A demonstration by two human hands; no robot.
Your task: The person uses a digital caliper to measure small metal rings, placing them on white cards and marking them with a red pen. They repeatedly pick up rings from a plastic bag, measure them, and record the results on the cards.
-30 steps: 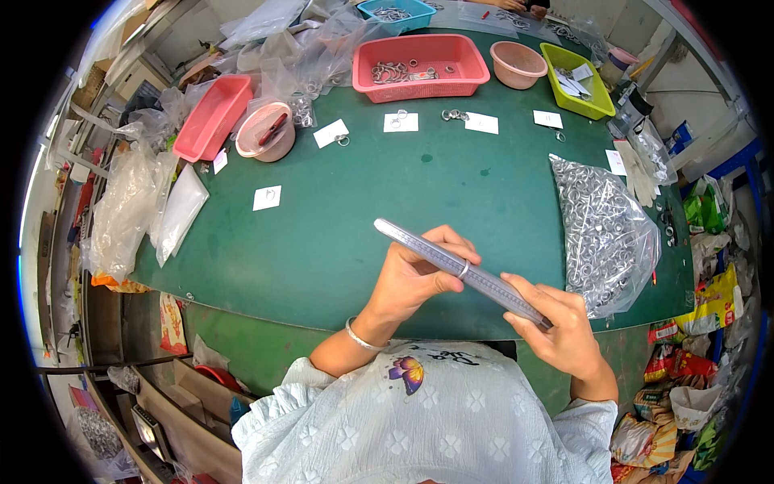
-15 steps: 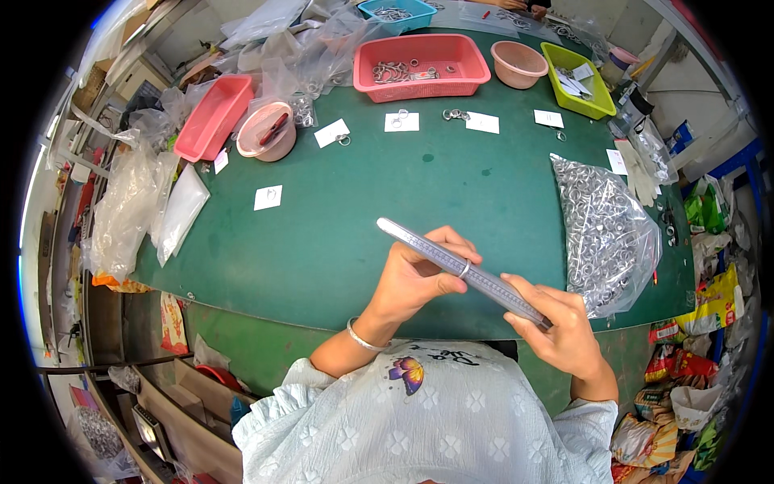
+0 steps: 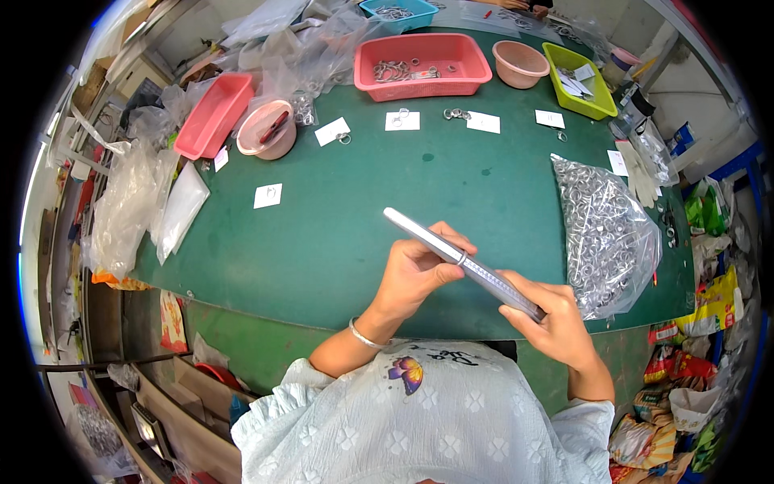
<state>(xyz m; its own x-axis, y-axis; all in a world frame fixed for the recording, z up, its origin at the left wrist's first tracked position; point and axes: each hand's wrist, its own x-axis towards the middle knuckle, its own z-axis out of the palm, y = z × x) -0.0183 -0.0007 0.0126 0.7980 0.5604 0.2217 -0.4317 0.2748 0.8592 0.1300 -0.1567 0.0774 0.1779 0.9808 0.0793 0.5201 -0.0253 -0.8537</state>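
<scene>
My right hand (image 3: 552, 319) grips the thick end of a grey tapered ring mandrel (image 3: 493, 282) with graduation marks along it. The mandrel slants up to the left above the table, its narrow tip past my left hand. A thin silver-coloured ring (image 3: 462, 259) sits around the mandrel partway along. My left hand (image 3: 411, 278) pinches at this ring with thumb and fingers; part of the ring is hidden. To the right of my hands lies a clear plastic bag (image 3: 605, 234) full of metal rings.
The green table (image 3: 339, 218) carries white cards (image 3: 268, 196) with rings beside some. Along the back are a red basket (image 3: 423, 85) with rings, a pink bowl (image 3: 519, 64) and a green basket (image 3: 579, 81). A pink bowl (image 3: 266, 131) and plastic bags stand left. Another person's hand (image 3: 538, 10) shows at the far edge.
The mandrel has shifted slightly and turned, so a brighter face shows. My right hand has moved a little left and up; the ring stays around the mandrel at my left fingers.
</scene>
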